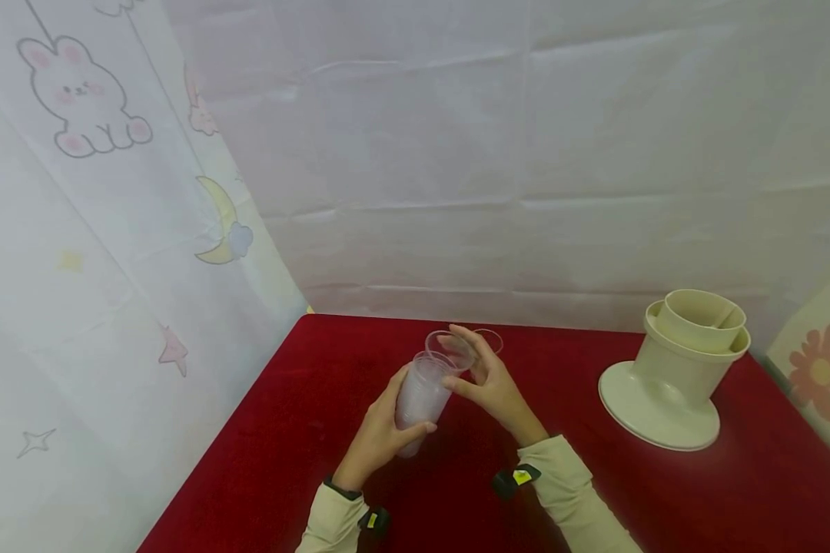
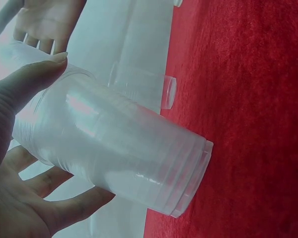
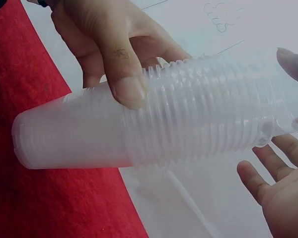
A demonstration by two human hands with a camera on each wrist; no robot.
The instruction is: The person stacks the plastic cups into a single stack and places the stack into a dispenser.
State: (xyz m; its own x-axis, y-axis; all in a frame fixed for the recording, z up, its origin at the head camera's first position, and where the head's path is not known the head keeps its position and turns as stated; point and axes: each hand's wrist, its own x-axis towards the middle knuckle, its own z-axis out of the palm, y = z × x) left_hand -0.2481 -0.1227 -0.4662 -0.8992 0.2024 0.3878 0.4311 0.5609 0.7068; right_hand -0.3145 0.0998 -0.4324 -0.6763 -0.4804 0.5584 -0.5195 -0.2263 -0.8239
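Well, I see the left hand (image 1: 380, 436) gripping the cup stack (image 1: 418, 399) above the red worktop (image 1: 263, 461), the right hand (image 1: 493, 389) holding its end cup (image 1: 460, 356). Pulling that cup loose seems underway; next needs a gentle tug. Behind the stack stands another cup (image 2: 139, 85); right of it, a cream stand (image 1: 674, 380). Neither seems in the way.

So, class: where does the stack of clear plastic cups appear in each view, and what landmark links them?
Head: stack of clear plastic cups, just below centre, in the left hand.
Left wrist: the stack slants across the left and centre.
Right wrist: the stack spans the middle.
Shared landmark: red cloth.
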